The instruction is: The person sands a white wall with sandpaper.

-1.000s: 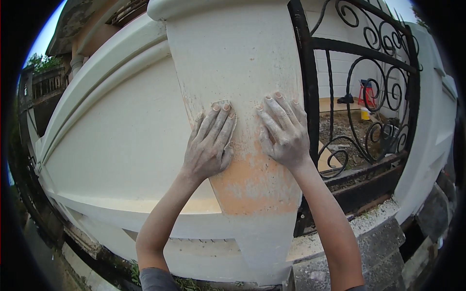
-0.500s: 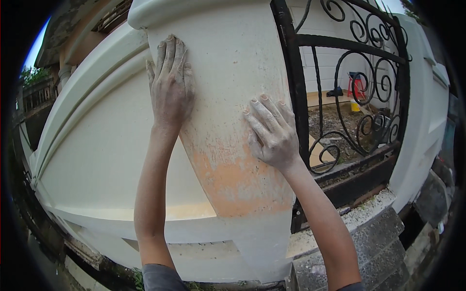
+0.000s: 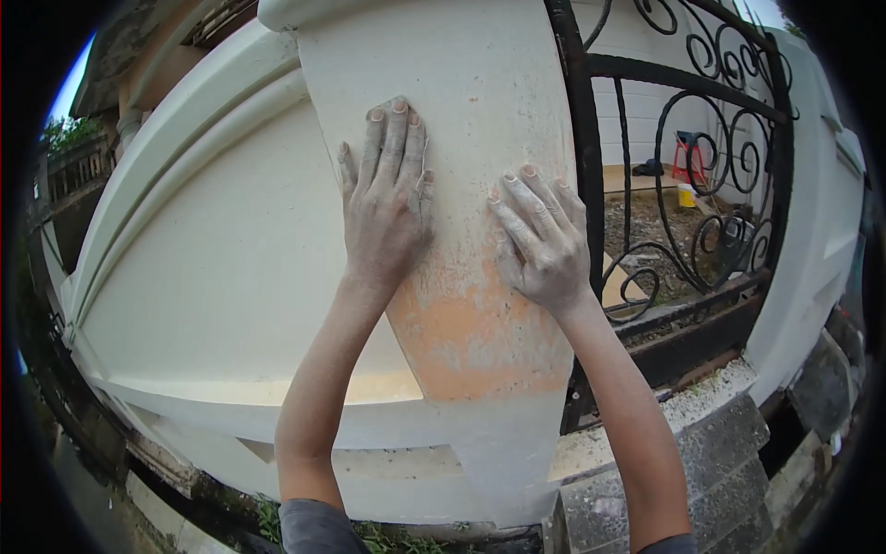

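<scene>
Both my hands are coated in pale dust and lie against the white pillar [image 3: 489,69]. My left hand [image 3: 388,208] presses on its left part, with fingers stretched upward. A thin grey sheet, like sandpaper [image 3: 401,99], peeks out past the fingertips and beside the thumb; the palm hides the rest. Lower and to the right, my right hand [image 3: 546,245] rests flat near the pillar's right edge, its fingers slightly apart and nothing visible in it. Below the hands is a worn orange patch [image 3: 480,342] with grey-white streaks.
A black wrought-iron gate [image 3: 637,66] with scrolls adjoins the pillar on the right. Behind it are a red stool [image 3: 687,159] and a yellow container [image 3: 686,195] by bare soil. A cream wall panel [image 3: 212,268] extends left. Grey stone steps [image 3: 664,480] lie at lower right.
My left hand has slid right and slightly down across the pillar. My right hand appears a little further right and up, while the whole view has shifted slightly.
</scene>
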A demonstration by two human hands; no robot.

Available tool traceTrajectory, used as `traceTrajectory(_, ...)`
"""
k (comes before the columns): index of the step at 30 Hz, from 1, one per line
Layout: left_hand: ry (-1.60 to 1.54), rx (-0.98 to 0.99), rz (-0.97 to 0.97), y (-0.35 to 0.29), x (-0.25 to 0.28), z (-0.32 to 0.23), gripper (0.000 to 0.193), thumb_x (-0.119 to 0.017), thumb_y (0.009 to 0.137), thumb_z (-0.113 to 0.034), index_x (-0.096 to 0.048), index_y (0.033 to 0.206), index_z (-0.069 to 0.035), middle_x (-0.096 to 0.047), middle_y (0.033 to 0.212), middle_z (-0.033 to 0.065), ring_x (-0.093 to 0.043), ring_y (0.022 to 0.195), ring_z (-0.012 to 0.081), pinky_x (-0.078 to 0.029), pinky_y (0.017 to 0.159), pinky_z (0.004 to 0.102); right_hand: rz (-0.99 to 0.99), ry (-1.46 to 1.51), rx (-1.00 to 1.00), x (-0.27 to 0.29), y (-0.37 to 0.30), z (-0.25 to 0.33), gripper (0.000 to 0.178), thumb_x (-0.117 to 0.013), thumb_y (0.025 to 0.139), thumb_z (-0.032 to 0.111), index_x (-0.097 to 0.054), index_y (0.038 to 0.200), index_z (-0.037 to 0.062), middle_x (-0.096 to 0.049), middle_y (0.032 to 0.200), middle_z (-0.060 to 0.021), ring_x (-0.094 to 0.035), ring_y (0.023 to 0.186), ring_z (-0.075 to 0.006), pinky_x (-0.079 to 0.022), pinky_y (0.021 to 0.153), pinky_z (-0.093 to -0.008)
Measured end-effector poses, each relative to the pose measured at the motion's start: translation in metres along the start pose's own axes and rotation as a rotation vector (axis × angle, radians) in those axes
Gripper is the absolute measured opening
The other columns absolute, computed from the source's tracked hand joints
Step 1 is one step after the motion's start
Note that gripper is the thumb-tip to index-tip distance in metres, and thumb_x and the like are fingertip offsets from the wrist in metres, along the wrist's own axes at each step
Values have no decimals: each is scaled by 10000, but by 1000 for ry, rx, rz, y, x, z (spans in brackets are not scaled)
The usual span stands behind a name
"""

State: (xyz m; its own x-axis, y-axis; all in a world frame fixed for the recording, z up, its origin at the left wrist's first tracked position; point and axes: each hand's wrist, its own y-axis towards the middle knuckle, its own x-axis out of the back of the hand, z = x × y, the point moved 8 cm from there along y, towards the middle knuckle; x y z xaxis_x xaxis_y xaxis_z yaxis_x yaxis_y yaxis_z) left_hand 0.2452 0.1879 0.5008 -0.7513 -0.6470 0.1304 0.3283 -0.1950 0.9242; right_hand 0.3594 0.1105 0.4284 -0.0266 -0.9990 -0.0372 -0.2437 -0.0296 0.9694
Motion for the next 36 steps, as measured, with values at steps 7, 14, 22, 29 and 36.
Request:
traceTrajectory(7, 67, -88, 17, 7, 6, 13, 486, -425, 916, -175, -381, 1397, -124, -297, 1493, 25, -260, 1381, 227, -157, 1115, 530, 11, 2, 15, -3, 1, 2, 337, -597, 775, 140, -650, 1108, 143, -570, 1246, -74, -453, 1267, -227, -313, 1051, -463)
traceTrajectory(14, -151, -141, 219, -49, -26, -31, 534, -482, 870, -156, -388, 1394, -109, -280, 1502, 36, -214, 1400, 244, -115, 1122, 526, 9, -36, -13, -3, 3, -3, 367, -558, 763, 115, -644, 1119, 101, -552, 1278, -86, -456, 1264, -238, -308, 1067, -440)
traceTrajectory(22, 77, -17, -110, 36, 12, 57, 516, -440, 907, -167, -352, 1413, -115, -285, 1497, 46, -232, 1391, 239, -151, 1114, 533, 23, -46, -26, -8, 3, 4, 374, -548, 754, 120, -648, 1114, 93, -553, 1278, -91, -458, 1263, -229, -308, 1064, -437)
traceTrajectory(29, 10, -176, 195, -73, -15, -11, 536, -460, 869, -128, -384, 1400, -121, -309, 1488, 36, -241, 1391, 242, -134, 1121, 524, 1, -90, -21, 5, 4, 2, 380, -549, 744, 120, -652, 1109, 97, -557, 1277, -84, -463, 1260, -223, -307, 1056, -438)
traceTrajectory(36, 52, -16, -172, 44, 21, 47, 486, -409, 924, -157, -364, 1404, -96, -320, 1477, 62, -264, 1372, 279, -171, 1110, 534, 17, -87, -23, -1, 7, 4, 392, -553, 741, 116, -647, 1122, 105, -556, 1280, -82, -459, 1263, -221, -300, 1059, -437)
